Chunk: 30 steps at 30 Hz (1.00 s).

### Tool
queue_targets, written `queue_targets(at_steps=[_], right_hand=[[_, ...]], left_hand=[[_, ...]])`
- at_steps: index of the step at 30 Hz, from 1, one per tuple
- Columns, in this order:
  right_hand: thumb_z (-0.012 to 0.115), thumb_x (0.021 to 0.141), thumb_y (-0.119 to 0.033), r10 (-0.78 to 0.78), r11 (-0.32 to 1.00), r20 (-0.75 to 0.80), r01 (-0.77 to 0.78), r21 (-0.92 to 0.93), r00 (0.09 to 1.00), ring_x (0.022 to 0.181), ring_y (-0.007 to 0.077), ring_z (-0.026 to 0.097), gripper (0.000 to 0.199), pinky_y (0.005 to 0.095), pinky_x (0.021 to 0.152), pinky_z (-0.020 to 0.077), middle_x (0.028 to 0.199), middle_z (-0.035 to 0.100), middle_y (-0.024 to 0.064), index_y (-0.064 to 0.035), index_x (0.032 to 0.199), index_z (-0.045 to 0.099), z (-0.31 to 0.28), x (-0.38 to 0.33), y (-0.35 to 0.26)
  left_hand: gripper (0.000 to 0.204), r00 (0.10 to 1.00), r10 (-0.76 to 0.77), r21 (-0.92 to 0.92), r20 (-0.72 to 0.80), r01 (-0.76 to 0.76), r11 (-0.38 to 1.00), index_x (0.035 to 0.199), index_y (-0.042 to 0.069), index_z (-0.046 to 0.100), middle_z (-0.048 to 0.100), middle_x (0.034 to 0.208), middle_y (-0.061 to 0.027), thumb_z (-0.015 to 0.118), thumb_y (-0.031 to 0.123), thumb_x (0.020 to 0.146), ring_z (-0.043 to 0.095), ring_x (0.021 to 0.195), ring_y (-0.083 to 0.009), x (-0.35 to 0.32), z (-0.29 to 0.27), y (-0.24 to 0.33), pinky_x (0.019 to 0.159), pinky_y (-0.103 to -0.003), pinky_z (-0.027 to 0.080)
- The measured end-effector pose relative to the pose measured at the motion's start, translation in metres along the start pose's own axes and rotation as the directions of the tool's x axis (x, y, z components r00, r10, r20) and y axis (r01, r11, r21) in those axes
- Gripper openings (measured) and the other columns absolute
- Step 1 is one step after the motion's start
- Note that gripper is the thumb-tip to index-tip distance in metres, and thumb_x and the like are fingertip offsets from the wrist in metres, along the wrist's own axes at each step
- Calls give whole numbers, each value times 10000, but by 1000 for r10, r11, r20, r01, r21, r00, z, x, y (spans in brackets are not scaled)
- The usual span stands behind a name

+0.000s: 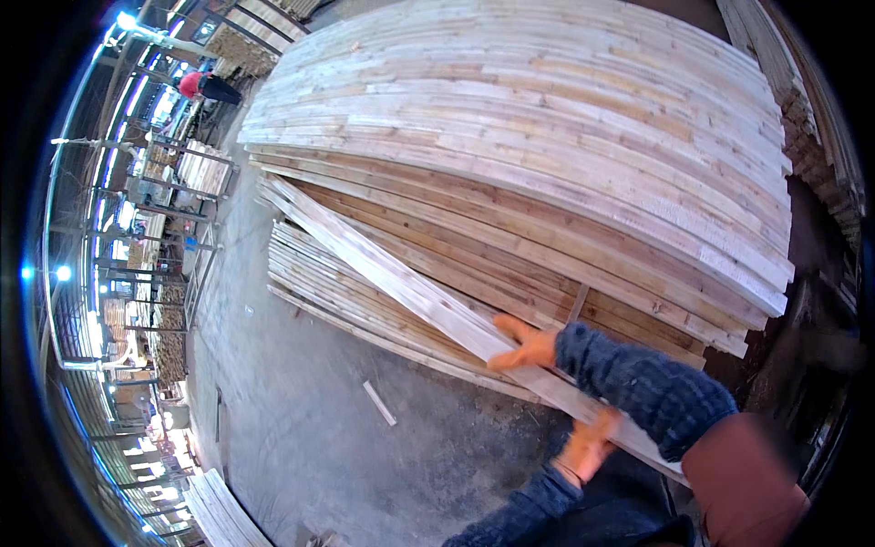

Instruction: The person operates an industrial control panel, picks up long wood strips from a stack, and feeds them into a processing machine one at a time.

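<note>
right sleeve [629, 378]: was dark blue, patterned with faint darker lines, loosely creased | left sleeve [524, 509]: matched in dark blue | left hand [588, 447]: wore a thin dark band at the wrist | upper right arm: showed plain reddish-brown cloth [743, 479]

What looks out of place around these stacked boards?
A short pale strip lies alone on the grey floor, apart from the stacked boards, perhaps a stray offcut. The plank at the left hand and right hand slants across other boards, but it's being handled.
</note>
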State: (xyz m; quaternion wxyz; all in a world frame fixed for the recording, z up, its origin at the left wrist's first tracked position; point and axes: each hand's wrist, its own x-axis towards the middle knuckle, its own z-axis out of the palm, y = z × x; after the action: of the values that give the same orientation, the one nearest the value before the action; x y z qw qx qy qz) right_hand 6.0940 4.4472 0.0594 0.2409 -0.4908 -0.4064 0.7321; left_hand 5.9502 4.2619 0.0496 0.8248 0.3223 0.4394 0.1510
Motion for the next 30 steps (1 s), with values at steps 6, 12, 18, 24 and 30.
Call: queue_targets(at_steps=[6,12,18,24,30], right_hand=[[888,699,-518,32,998,-57,-28,57,998,1454,342,389,1224,441,1200,305,1581,383,247,-63,1619,220,27,-108,42],[910,632,-526,317,938,-223,-340,-71,922,1396,369,469,1220,429,1162,368,1534,459,240,-143,1612,292,26,-316,49],[875,656,-421,121,730,-567,-460,-505,815,1160,429,622,1000,470,1042,464,1279,633,265,-141,1516,448,62,-451,58],[835,718,-335,-40,540,-603,-490,-684,797,1177,390,603,986,519,1023,429,1293,609,226,-309,1580,358,69,-496,82],[853,740,-301,-155,444,-650,-535,-719,744,1305,390,553,1066,502,1097,417,1448,543,212,-390,1617,255,83,-552,163]], left_hand=[[508,847,-434,-338,307,523,782,1434,157,475,575,1379,-59,652,334,992,549,1294,-219,-26,15,0,1086,-433,448],[739,1000,18,-629,22,0,778,1513,62,422,497,1495,-170,451,596,1004,468,1386,-348,30,-58,144,1174,-486,369],[889,974,-55,-439,-219,-48,897,1474,68,460,481,1490,-172,387,763,925,522,1285,-364,77,-59,157,1113,-483,419],[795,985,63,-391,-162,-122,912,1224,61,627,670,1164,-135,294,728,946,605,1107,-295,53,-22,128,980,-501,483],[727,979,205,-344,-5,-194,919,1320,132,627,649,1342,-77,503,727,920,577,1254,-274,19,-8,95,1108,-534,417]])
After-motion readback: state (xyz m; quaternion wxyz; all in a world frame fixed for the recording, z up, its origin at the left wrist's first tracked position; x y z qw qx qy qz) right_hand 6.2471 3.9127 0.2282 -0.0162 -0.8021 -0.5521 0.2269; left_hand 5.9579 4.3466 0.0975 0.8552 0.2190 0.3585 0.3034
